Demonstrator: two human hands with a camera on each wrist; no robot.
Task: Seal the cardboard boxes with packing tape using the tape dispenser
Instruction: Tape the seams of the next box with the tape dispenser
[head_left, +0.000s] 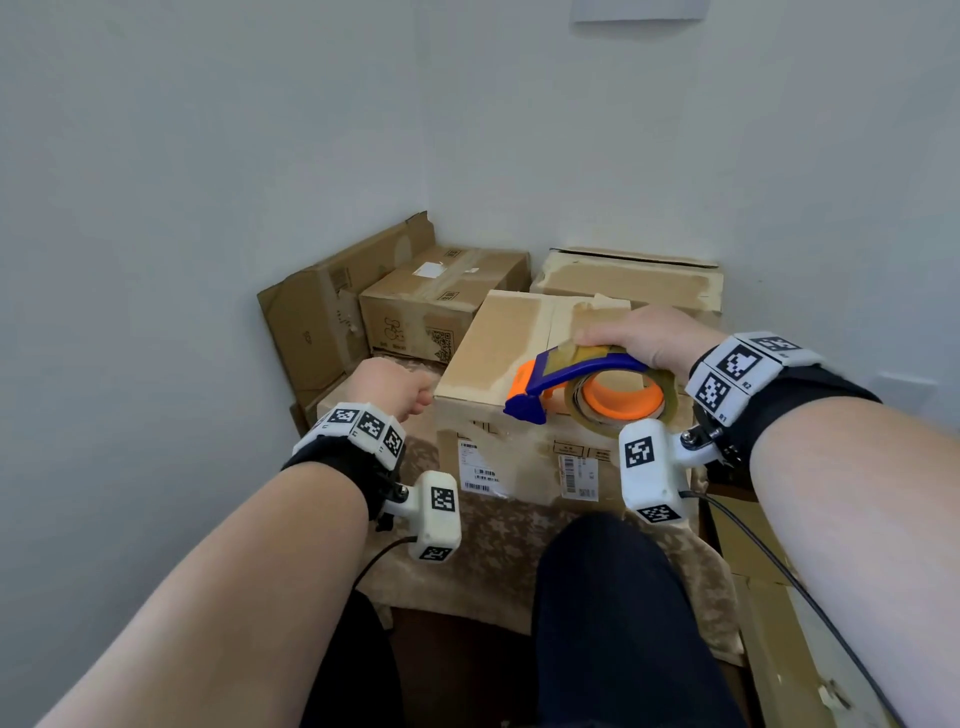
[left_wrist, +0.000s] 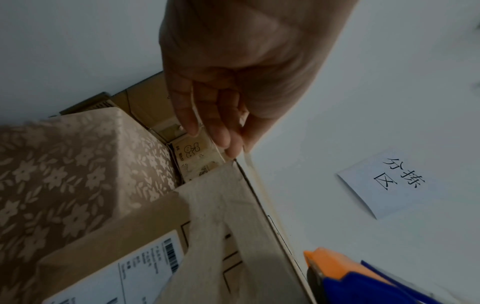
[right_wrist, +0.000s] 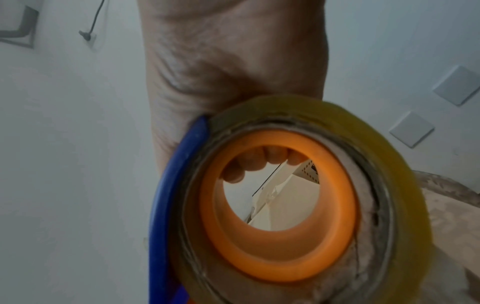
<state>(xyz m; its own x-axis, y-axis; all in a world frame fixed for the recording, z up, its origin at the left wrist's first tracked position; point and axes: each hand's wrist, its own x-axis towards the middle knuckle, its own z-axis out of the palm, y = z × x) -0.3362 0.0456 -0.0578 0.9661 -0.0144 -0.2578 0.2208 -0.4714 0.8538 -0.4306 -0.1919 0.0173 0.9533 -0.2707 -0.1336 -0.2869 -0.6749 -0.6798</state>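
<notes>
the right hand (head_left: 657, 340) grips the tape dispenser (head_left: 582, 387), fingers curled over the top of its blue frame; in the right wrist view the fingertips (right_wrist: 262, 162) show through the orange hub of the tape roll (right_wrist: 376, 156). the dispenser is held just over the near right part of the front box (head_left: 498, 338), its blue and orange nose pointing left toward the near top edge. whether the nose touches the cardboard cannot be told.

the left hand (head_left: 392, 387) is at the near left corner of the same box. in the left wrist view its fingers (left_wrist: 207, 115) hang straight down beside the corner, and a thin pale strip (left_wrist: 253, 168) runs along the box edge below them. whether the fingers pinch that strip or only rest against it cannot be told.

the front box stands on a flower-patterned cloth (head_left: 498, 535), with shipping labels (head_left: 480, 470) on its near face. its top flaps lie closed, with pale bands of tape or torn paper across them. more boxes (head_left: 441, 306) stand behind it against the wall, and a paper sign (left_wrist: 384, 181) hangs on the wall.

judgement: the step in hand is taping the front box, either between strips or about to start a fresh one. the next move calls for setting the dispenser's nose on the cardboard at a seam end, pressing the tape end down, and drawing the dispenser steadily along the seam while the left hand steadies the box. the risk is tape that wrinkles or runs off the seam.
</notes>
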